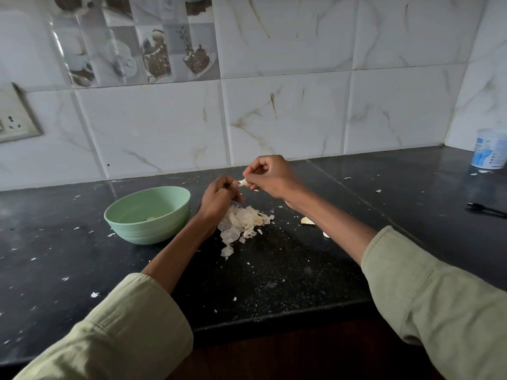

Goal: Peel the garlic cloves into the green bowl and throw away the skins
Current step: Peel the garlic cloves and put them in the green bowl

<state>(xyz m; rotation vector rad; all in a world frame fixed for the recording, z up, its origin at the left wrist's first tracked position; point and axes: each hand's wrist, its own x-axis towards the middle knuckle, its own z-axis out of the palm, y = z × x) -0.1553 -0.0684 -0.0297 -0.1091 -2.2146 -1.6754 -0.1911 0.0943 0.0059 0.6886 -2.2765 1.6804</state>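
The green bowl (148, 215) stood on the black counter (288, 270), and everything else is placed from it. Just to the bowl's right and a little above its rim, the left hand (219, 197) and the right hand (270, 178) met over the counter with a garlic clove (242, 182) between them. The right hand's fingers were curled and pinched the clove at its right end; the left hand's fingers were curled too, closed near the clove's left end — whether they actually held it or a strip of skin cannot be told.

Below the hands, right beside the bowl, lay a pile of papery skins (242, 223) on the counter, with smaller flakes scattered around the bowl on both sides. Inside the bowl, near the bottom of its far wall, a single pale peeled clove (151, 218) showed. Farther right of the bowl, beyond the skins and partly hidden by the right forearm, lay two more pale cloves (307, 220).

Well to the bowl's right, a black pen (487, 209) lay on the counter, and a white and blue tub (489, 149) stood in the far corner. Left of the bowl, on the tiled wall, sat a socket plate (16, 116).
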